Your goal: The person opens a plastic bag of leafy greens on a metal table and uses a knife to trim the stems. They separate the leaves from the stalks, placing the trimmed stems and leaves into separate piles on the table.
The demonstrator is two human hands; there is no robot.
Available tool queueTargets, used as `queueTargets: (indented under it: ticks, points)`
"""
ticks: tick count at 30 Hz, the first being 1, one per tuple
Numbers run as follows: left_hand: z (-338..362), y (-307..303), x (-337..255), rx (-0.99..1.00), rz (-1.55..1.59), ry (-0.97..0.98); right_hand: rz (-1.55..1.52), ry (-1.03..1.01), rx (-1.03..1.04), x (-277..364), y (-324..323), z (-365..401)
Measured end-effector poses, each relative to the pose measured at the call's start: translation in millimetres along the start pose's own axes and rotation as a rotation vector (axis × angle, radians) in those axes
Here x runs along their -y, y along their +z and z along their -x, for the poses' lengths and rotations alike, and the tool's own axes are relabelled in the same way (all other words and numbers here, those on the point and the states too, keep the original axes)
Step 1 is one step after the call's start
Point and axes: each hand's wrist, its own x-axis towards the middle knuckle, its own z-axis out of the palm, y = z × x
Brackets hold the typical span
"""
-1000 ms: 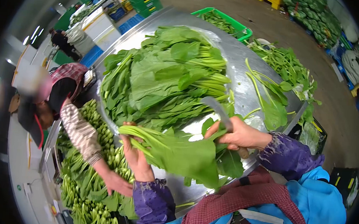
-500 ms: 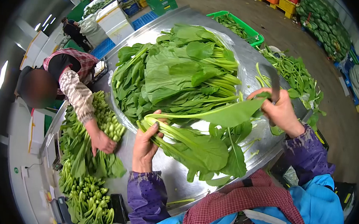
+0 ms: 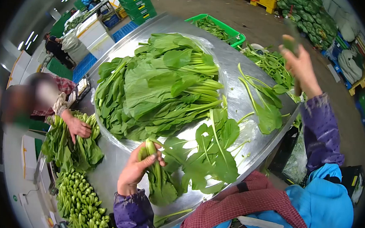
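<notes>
Gripping a leafy-greens bunch [image 3: 157, 178] in the curled left hand [image 3: 138, 168] above the metal table [image 3: 109, 164].
Raised at the table's right edge, the right hand [image 3: 302, 69] wraps around a knife [image 3: 297, 87], its blade blurred; loose leaves [image 3: 225, 161] lie just beside the bunch, near a large pile of greens [image 3: 155, 82].

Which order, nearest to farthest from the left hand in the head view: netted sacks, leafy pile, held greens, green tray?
1. Held greens: in the left hand.
2. Leafy pile: beyond it, on the table.
3. Green tray: past the table's far edge.
4. Netted sacks: background, upper right.
</notes>
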Motion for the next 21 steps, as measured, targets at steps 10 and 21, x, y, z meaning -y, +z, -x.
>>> queueTargets:
  ticks: [10, 21]
  points:
    - [-15.8, 62.7, -17.0, 0.199, -0.227, -0.069, -0.330, -0.057, 1.250, 41.7, 120.9, 130.2]
    - [-6.9, 37.2, -4.2, -0.161, -0.305, 0.034, 0.421, -0.405, 0.550, -44.2, 151.0, 32.2]
